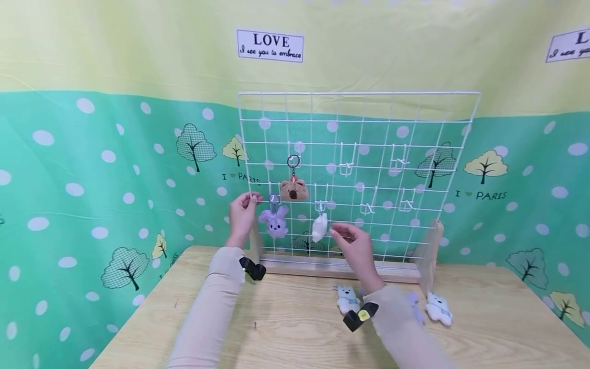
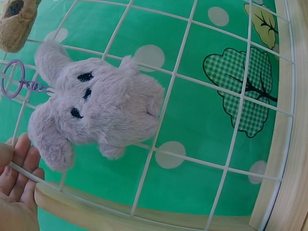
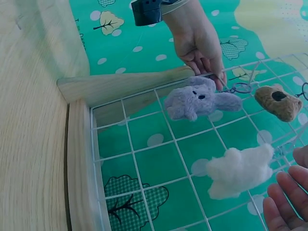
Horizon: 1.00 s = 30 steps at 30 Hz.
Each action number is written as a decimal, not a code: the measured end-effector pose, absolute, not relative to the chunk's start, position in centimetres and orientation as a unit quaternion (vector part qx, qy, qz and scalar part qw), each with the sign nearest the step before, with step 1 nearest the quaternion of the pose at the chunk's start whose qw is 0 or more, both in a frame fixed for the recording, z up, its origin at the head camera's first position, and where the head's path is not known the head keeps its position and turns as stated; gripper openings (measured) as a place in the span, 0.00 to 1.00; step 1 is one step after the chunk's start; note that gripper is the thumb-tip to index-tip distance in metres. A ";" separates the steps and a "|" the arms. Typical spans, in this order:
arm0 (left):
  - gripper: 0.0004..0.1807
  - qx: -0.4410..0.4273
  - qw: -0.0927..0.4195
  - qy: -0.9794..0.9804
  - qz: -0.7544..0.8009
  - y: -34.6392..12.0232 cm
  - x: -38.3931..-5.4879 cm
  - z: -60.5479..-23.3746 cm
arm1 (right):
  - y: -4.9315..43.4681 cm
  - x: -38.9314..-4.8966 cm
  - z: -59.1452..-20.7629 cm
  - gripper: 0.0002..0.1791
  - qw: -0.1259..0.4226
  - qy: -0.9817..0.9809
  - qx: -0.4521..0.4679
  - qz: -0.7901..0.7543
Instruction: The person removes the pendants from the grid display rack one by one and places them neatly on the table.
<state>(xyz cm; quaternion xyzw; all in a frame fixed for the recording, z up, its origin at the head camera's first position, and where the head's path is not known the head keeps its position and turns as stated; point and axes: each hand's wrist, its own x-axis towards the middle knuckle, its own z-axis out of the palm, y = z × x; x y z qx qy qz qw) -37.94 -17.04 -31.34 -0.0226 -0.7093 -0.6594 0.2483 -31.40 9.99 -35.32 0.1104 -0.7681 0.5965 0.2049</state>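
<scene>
A white wire grid (image 1: 350, 120) stands upright, its left edge wire pinched between the thumb and fingers of my left hand (image 1: 241, 218). Close to that hand hangs a lilac rabbit plush keychain (image 2: 101, 101). Above it and to its right is a brown bear plush keychain (image 1: 294, 189). A white plush keychain (image 3: 240, 171) hangs from a hook lower on the grid, turned so its face is hidden. Just right of this white plush is my right hand (image 1: 357, 248), fingers loosely bent and apart from it, with nothing held.
Bare hooks (image 1: 346, 168) hang on the grid's right half. Wooden feet (image 1: 429, 256) support the grid on the table (image 1: 286, 328). A white plush (image 1: 348, 300), another white plush (image 1: 439, 309) and a lilac plush (image 1: 415, 306) lie around the right forearm. Behind hangs a patterned cloth (image 1: 115, 169).
</scene>
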 end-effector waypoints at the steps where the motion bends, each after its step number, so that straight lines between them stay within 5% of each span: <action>1: 0.11 -0.023 0.249 -0.709 -0.660 -17.1 -37.9 -31.3 | 9.8 -31.5 -35.3 0.16 0.206 -0.767 0.107 0.599; 15: 0.11 -0.021 0.252 -0.706 -0.662 -17.3 -38.0 -31.3 | 7.5 -33.6 -34.9 0.15 0.333 -0.713 0.111 0.607; 30: 0.12 -0.022 0.240 -0.711 -0.661 -17.2 -38.1 -31.4 | 5.5 -34.3 -33.9 0.11 0.342 -0.710 0.101 0.607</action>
